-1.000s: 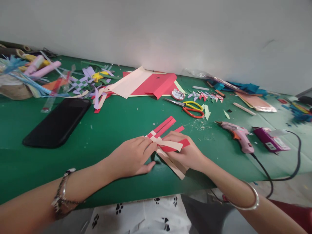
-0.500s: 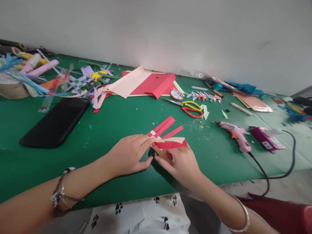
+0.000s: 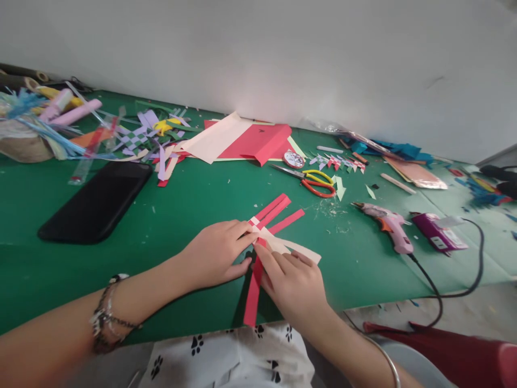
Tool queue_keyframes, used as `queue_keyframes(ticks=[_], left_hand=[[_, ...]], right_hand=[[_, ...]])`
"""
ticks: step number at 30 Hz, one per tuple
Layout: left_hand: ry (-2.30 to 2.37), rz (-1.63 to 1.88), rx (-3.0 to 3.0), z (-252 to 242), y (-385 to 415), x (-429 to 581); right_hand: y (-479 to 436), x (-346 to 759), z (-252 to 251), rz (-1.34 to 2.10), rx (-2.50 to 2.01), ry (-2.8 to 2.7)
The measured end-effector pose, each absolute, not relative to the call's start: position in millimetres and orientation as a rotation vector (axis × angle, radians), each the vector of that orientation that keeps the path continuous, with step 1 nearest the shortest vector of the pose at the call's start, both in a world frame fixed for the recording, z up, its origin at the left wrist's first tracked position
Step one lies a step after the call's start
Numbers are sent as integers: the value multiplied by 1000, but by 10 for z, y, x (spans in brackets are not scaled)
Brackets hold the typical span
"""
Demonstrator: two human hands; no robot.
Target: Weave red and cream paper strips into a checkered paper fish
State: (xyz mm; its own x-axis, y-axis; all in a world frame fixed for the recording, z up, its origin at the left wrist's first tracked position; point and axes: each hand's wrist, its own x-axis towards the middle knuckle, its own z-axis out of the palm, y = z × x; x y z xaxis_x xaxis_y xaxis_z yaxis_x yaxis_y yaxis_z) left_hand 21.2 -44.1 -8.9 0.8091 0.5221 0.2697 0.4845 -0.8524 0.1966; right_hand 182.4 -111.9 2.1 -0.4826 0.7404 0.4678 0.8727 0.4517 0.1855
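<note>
Between my hands, red and cream paper strips [image 3: 278, 222] are woven into a small checkered patch on the table. My left hand [image 3: 220, 250] lies over the patch's left side, its fingertips pressing it down. My right hand [image 3: 297, 275] is closed at the crossing, with its fingers on the weave's right side. From under those fingers a red strip [image 3: 253, 293] runs toward the table's front edge. Cream strip ends [image 3: 309, 250] stick out to the right, and red ends fan out away from me. Fingers cover much of the weave.
Scissors [image 3: 317, 183] lie beyond the strips. To the right are a pink glue gun [image 3: 390, 223] with a cord and a purple box [image 3: 438, 231]. A black phone [image 3: 99, 202] lies left. Paper sheets [image 3: 256, 140] and scraps line the back near the wall.
The red strip that pointed right has swung down toward the table's front edge. My right hand has turned, its fingers now pressing at the crossing; cream ends now show. My left hand stays.
</note>
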Motion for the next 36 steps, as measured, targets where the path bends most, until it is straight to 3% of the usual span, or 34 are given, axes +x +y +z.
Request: queue_keyframes(ticks=[16,21,29,36], left_hand=[[759,458,2790,-100,-402,208],[761,468,2773,-97,-397,210],[753,462,2878,-91,-410,203],[670,518,2931,-81,-403,163]], right_hand=[[-1131,1688,251,-604,-1188,-2484],[-944,1791,306,-337,-1206,-2467],[-558,2092,290,354,-1647,-2198],[-472,2224,210,547,-1641,-2127]])
